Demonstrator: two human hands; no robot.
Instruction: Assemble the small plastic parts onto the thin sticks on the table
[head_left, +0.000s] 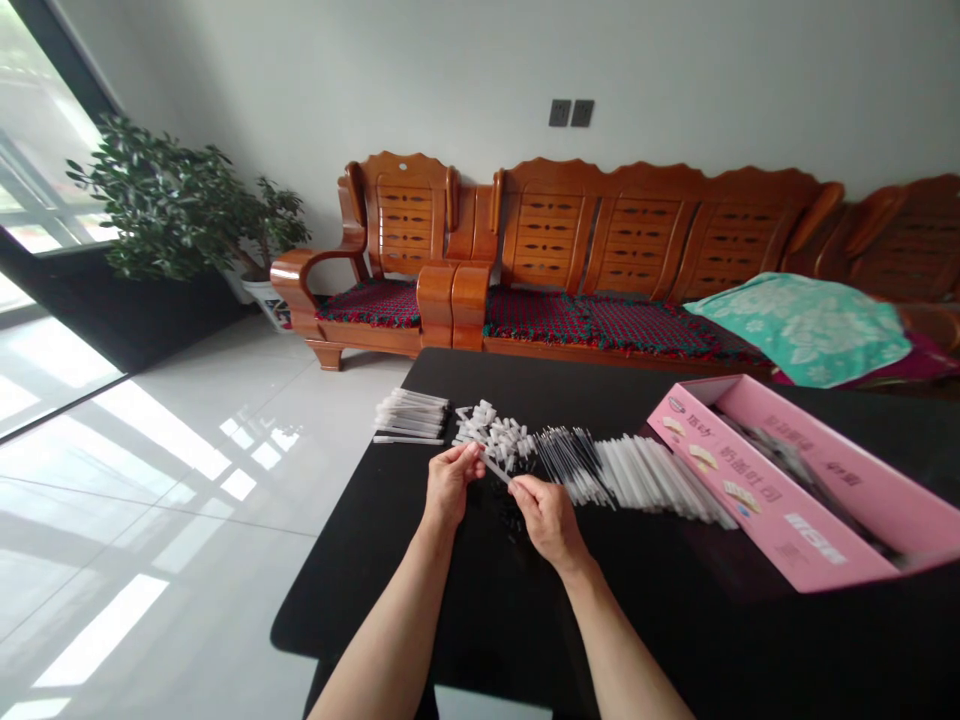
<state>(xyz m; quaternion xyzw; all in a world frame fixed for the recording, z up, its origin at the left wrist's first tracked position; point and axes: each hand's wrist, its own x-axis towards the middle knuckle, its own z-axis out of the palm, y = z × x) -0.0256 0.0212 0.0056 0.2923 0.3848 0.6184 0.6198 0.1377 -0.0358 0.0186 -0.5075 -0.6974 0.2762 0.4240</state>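
Lower centre: left hand (450, 484), right hand (550, 515) pinch pale tube (496, 468) at opposite ends, likely steadying it; tip unclear.

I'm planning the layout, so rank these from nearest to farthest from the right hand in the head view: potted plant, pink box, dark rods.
1. Dark rods: just beyond the right hand.
2. Pink box: on the table's right side.
3. Potted plant: far left, off the table.
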